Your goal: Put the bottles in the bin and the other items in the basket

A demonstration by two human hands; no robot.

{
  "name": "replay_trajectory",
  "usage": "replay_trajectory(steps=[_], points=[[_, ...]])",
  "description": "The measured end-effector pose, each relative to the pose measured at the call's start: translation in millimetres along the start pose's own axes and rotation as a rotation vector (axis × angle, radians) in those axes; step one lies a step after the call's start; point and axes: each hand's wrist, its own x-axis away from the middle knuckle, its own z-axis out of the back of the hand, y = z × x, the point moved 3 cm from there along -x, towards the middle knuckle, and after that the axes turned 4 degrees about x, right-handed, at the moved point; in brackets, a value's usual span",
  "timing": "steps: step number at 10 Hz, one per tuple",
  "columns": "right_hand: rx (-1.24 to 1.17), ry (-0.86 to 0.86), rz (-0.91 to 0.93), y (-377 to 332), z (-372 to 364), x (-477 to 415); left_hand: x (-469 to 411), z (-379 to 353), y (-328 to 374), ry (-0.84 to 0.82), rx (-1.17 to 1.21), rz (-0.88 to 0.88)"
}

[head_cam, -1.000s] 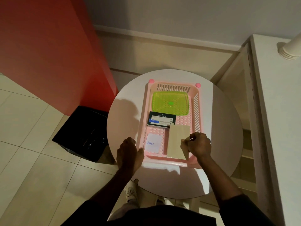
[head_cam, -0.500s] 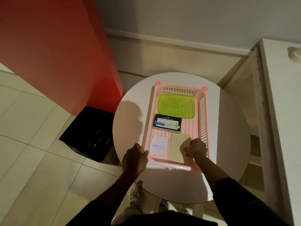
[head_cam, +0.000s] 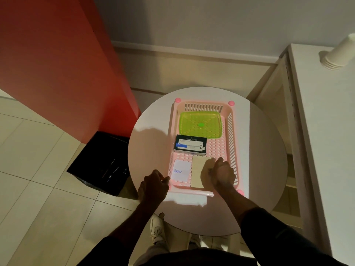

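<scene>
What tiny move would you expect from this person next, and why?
Probably loosening the right hand and lifting it out of the pink plastic basket. Its curled fingers sit on the beige rectangular card, which already lies flat on the basket floor beside the white paper note, so little seems left but letting go.

The dark box (head_cam: pixel 190 145) in the basket (head_cam: pixel 232 131) carries white print along its top edge: "FABER-CASTELL". The finer lines beneath it are too small to read. The white card (head_cam: pixel 180 170) near it bears one blue handwritten word — "APPLE".
</scene>
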Motion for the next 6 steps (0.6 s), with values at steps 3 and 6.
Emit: replay_trajectory(steps=[3,6], points=[[0.06,0.189,0.333,-17.3,13.1,34.2,11.9,-1.7,3.9,0.173,-0.116,-0.241],[-0.084,0.397,0.271,-10.0,18.7,92.0,34.9,21.6,5.8,0.162,0.015,-0.733]])
